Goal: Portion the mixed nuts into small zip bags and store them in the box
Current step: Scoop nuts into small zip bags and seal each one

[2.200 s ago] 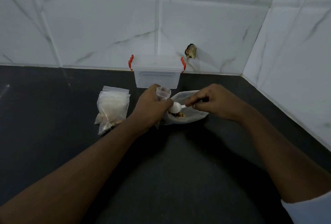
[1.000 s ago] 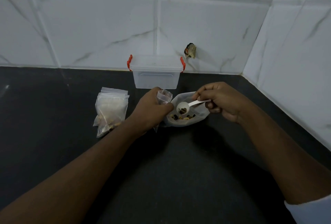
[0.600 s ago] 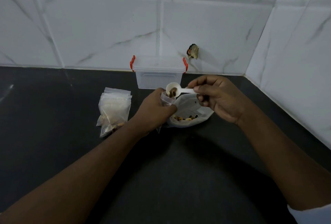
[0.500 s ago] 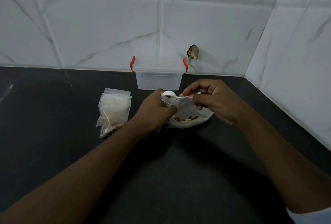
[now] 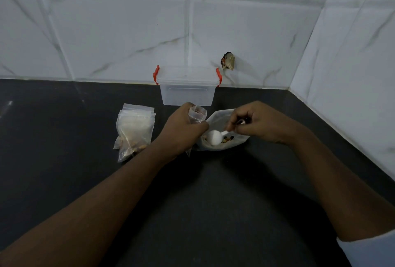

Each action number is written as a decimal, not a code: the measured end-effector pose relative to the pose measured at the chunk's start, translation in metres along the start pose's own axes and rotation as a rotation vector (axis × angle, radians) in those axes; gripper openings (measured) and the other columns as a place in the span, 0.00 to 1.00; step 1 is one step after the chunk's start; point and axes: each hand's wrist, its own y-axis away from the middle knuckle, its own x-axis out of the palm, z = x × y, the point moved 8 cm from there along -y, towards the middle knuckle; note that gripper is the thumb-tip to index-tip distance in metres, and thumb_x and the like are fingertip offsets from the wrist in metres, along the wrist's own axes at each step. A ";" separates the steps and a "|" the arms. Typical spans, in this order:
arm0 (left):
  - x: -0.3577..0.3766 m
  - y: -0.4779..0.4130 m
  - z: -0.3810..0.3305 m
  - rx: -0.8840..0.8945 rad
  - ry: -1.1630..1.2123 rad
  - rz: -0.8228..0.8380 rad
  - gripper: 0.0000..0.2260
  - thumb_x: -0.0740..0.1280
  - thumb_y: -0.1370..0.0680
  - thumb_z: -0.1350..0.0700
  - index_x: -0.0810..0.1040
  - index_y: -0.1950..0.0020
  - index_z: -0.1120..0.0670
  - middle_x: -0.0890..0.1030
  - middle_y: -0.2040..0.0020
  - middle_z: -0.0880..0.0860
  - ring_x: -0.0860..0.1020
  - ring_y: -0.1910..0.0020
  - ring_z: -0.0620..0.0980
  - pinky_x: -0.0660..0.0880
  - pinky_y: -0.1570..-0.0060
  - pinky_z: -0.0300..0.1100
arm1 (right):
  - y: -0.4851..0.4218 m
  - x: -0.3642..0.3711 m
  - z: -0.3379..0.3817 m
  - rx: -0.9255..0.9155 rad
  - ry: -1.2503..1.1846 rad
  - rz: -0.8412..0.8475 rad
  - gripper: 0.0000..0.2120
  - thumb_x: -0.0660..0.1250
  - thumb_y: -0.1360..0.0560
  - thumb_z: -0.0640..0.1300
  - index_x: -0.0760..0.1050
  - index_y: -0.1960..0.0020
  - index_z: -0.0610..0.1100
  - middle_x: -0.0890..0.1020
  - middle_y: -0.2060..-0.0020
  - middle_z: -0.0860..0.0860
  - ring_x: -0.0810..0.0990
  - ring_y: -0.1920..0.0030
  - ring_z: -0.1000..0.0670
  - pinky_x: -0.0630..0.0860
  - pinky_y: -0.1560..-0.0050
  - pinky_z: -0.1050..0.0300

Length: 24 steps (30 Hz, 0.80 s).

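Bearings are taken from the nut bag [image 5: 220,117].

- **12 o'clock:** the box [image 5: 187,92], lid on, stands against the back wall [image 5: 128,31]. Only a narrow strip of counter [image 5: 213,213] separates it from the nut bag.
- **1 o'clock:** a small fitting [image 5: 228,63] juts from the back wall above the counter.
- **3 o'clock:** the right hand [image 5: 260,123], pinching a spoon [image 5: 214,137], overhangs the nut bag, and the spoon bowl blocks its mouth. Beyond the hand, bare counter runs to the right wall [image 5: 352,74].
- **9 o'clock:** the left hand [image 5: 181,132], gripping a small bag [image 5: 197,115], sits against the nut bag's edge. Farther out lies a stack [image 5: 134,132] of bags, with a bare gap between stack and hand.
- **4 to 8 o'clock:** both forearms cross the counter, with a bare wedge between them.
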 end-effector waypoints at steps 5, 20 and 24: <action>0.000 0.000 0.001 -0.017 0.010 0.009 0.18 0.72 0.21 0.53 0.73 0.33 0.50 0.77 0.39 0.48 0.77 0.42 0.47 0.75 0.52 0.38 | -0.002 -0.005 0.005 -0.024 0.148 -0.148 0.13 0.69 0.26 0.35 0.86 0.50 0.51 0.85 0.57 0.63 0.82 0.56 0.60 0.76 0.55 0.62; 0.000 -0.001 0.002 -0.019 0.011 0.007 0.18 0.72 0.21 0.53 0.73 0.33 0.51 0.75 0.43 0.45 0.76 0.48 0.44 0.70 0.59 0.32 | 0.003 -0.017 0.003 -0.023 0.134 -0.161 0.12 0.70 0.25 0.34 0.85 0.53 0.50 0.84 0.59 0.64 0.81 0.56 0.61 0.74 0.55 0.65; 0.001 -0.002 0.004 -0.035 -0.001 0.021 0.18 0.72 0.21 0.53 0.73 0.33 0.50 0.75 0.42 0.45 0.76 0.48 0.44 0.70 0.60 0.32 | -0.003 0.002 0.002 -0.008 0.194 -0.062 0.12 0.70 0.26 0.34 0.85 0.52 0.50 0.86 0.53 0.58 0.83 0.52 0.60 0.81 0.47 0.57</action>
